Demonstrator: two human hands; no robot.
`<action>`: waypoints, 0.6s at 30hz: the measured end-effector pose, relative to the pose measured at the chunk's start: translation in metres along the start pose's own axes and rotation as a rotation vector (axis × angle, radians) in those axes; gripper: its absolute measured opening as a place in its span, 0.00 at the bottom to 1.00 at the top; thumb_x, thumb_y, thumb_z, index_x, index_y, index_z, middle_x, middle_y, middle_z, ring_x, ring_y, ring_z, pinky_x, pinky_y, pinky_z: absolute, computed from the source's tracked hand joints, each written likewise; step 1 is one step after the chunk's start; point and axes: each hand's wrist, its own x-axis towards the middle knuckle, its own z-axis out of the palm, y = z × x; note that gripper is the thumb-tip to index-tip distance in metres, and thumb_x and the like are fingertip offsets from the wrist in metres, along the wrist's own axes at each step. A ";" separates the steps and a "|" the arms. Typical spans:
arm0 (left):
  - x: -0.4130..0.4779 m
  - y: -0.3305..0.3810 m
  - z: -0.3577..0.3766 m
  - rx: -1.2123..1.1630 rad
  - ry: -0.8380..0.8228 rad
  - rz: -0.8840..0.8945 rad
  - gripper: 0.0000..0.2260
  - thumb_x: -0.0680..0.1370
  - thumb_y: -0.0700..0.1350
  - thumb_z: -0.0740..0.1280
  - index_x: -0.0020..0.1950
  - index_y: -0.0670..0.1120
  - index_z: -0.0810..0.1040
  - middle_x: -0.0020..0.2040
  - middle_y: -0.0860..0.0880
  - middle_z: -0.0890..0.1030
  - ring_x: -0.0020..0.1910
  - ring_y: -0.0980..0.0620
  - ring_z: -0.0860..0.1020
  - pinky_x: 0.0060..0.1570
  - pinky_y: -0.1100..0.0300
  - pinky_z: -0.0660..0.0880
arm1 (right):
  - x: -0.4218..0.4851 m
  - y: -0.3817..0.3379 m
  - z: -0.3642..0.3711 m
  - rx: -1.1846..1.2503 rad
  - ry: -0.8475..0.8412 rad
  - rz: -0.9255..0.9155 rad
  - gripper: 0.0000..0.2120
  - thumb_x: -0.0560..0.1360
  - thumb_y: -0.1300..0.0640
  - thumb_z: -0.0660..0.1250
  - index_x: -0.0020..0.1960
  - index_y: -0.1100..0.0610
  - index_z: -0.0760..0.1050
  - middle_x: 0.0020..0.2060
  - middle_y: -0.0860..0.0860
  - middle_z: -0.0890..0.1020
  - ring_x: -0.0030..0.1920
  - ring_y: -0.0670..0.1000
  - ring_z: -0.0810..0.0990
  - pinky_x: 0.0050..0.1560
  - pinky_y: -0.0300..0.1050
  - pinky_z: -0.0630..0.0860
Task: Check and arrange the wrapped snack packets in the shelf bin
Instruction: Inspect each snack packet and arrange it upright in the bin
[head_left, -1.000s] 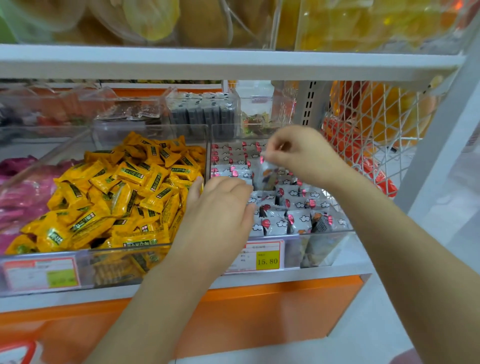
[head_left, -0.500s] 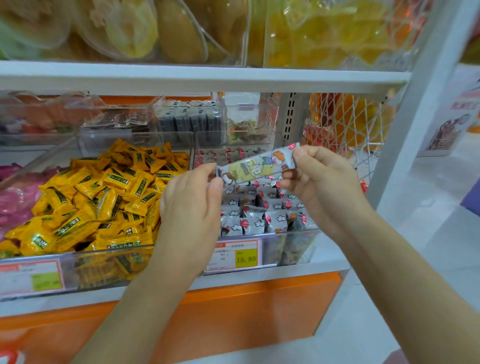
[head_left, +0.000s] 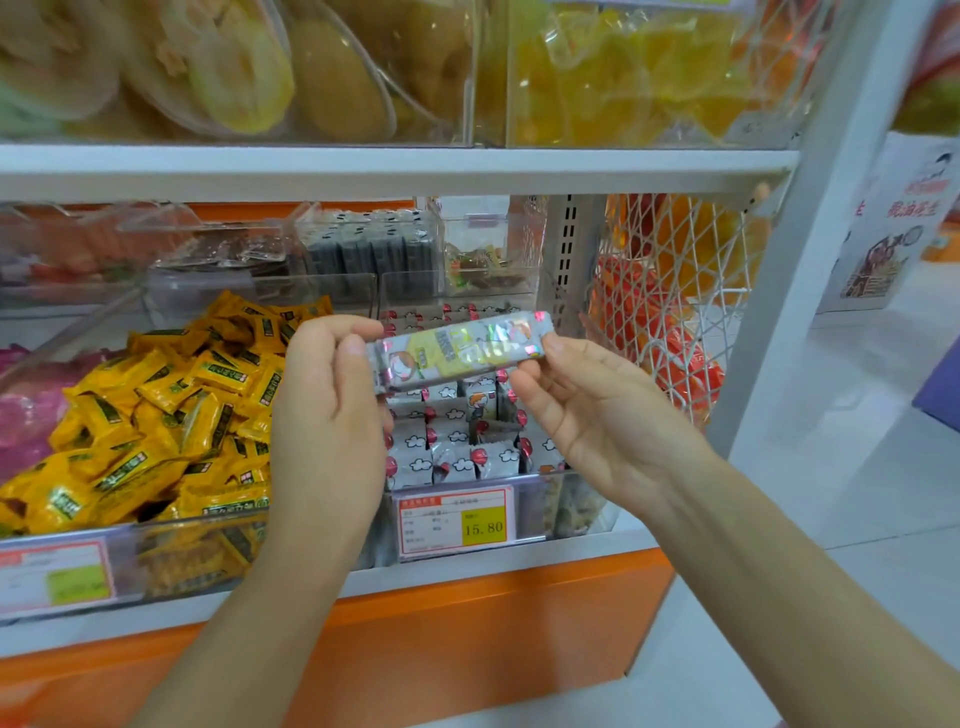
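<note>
— Where's the packet?
— The long silver snack packet (head_left: 457, 351) is held level above the clear shelf bin (head_left: 582, 499) of small grey packets (head_left: 452, 460), right of the yellow packets (head_left: 171, 415).
— And the hands?
— The left hand (head_left: 332, 415) pinches its left end, the right hand (head_left: 587, 415) its right end.

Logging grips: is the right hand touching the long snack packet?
Touching. Head view: the right hand pinches the long snack packet at its right end.

Yellow packets (head_left: 171, 405) heaped left, net of orange bags (head_left: 670, 312) right, poster (head_left: 893, 234) beyond.
</note>
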 end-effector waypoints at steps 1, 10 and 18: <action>0.001 0.001 0.000 -0.051 -0.011 -0.026 0.12 0.82 0.44 0.52 0.46 0.59 0.70 0.35 0.51 0.73 0.27 0.59 0.72 0.23 0.68 0.68 | 0.000 0.000 0.000 0.013 0.015 0.005 0.03 0.70 0.66 0.65 0.43 0.65 0.73 0.30 0.56 0.80 0.30 0.48 0.81 0.32 0.36 0.79; 0.003 -0.001 -0.002 -0.367 -0.050 -0.212 0.06 0.81 0.41 0.58 0.50 0.50 0.73 0.33 0.47 0.77 0.24 0.57 0.73 0.23 0.66 0.69 | 0.001 -0.001 -0.004 0.025 0.030 -0.012 0.04 0.76 0.67 0.61 0.42 0.64 0.72 0.29 0.55 0.80 0.30 0.47 0.81 0.32 0.36 0.79; 0.003 -0.001 0.000 -0.288 -0.133 -0.201 0.10 0.80 0.42 0.58 0.51 0.56 0.76 0.34 0.52 0.82 0.29 0.59 0.77 0.31 0.61 0.76 | 0.001 -0.007 -0.009 -0.458 0.006 -0.239 0.12 0.78 0.67 0.59 0.54 0.55 0.78 0.41 0.53 0.76 0.37 0.50 0.82 0.40 0.42 0.80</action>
